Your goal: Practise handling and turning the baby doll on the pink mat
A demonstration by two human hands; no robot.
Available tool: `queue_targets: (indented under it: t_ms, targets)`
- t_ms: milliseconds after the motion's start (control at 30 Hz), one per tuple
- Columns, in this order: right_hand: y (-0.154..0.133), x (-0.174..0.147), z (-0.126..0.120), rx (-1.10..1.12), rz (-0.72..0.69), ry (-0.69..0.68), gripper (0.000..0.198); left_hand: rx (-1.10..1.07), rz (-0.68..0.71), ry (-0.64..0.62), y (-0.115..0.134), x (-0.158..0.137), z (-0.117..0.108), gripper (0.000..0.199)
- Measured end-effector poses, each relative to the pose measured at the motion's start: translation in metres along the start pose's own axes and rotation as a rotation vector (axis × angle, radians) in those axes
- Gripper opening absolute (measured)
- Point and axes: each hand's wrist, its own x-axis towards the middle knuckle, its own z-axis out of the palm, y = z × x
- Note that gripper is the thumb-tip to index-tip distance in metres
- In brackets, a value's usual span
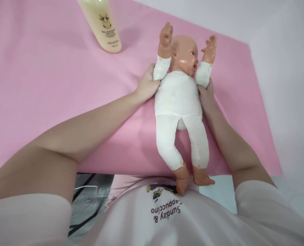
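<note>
A baby doll (179, 99) in a white cloth body suit is held upright-tilted over the pink sheet (52, 85), arms raised, feet hanging near my shirt. My left hand (147, 83) grips the doll's side under its raised arm. My right hand (207, 95) grips the other side under the other arm, mostly hidden behind the doll's torso.
A cream bottle (103, 25) with a cow logo stands at the back of the pink sheet, left of the doll. The sheet's front edge runs near my torso, with dark floor and cables below at the left. White surface lies to the right.
</note>
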Motion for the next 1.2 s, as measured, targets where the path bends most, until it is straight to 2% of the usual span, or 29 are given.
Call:
queue_targets:
  t_ms: [100,233,467,633,800,1033,1200]
  targets:
    - [-0.003,0.001,0.004,0.029,0.079,0.071,0.048,-0.014,0.007,0.02,0.002,-0.001,0.0,0.064]
    - [-0.009,-0.001,0.008,0.03,0.094,0.085,0.049,-0.036,0.033,0.038,0.002,-0.002,0.001,0.062]
    - [-0.008,0.0,0.008,0.045,0.085,0.074,0.052,-0.022,0.033,0.0,-0.005,0.001,-0.002,0.062]
    - [-0.006,0.001,0.007,0.051,0.088,0.077,0.058,-0.011,0.133,0.006,-0.023,0.009,-0.003,0.057]
    - [-0.005,0.0,0.007,0.041,0.091,0.079,0.06,0.019,0.219,-0.019,-0.037,0.015,-0.005,0.044]
    - [-0.005,0.002,0.007,0.03,0.088,0.092,0.057,0.076,0.259,-0.024,-0.038,0.014,-0.005,0.044]
    - [-0.007,0.001,0.008,0.039,0.079,0.081,0.06,0.082,0.229,-0.012,-0.038,0.016,-0.004,0.046]
